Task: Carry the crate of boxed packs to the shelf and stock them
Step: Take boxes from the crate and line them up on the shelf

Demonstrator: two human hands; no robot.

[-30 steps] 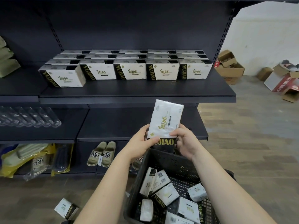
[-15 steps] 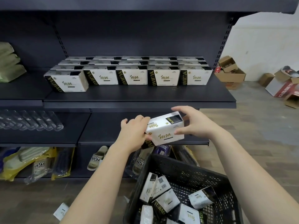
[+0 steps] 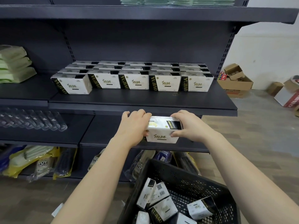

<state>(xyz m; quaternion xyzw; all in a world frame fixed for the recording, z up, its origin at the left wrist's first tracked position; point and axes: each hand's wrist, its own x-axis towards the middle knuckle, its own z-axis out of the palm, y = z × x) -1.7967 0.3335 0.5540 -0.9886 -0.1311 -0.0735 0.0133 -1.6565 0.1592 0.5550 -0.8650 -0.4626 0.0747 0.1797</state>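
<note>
Head view: both hands [image 3: 134, 125] gripping pack [image 3: 163, 131].

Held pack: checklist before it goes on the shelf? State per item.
1. Grip: left hand and right hand each clamp an end of the held pack. Ok.
2. Orientation: printed face toward the camera, like the front row of stocked packs. Ok.
3. Landing space: bare shelf in front of that row. Ok.
4. Height: pack sits below the shelf's front edge, needs lifting first. Not ok.
5. Row alignment: leftmost front pack is skewed. Not ok.
6. Supply: more packs lie in the crate. Ok.
</note>
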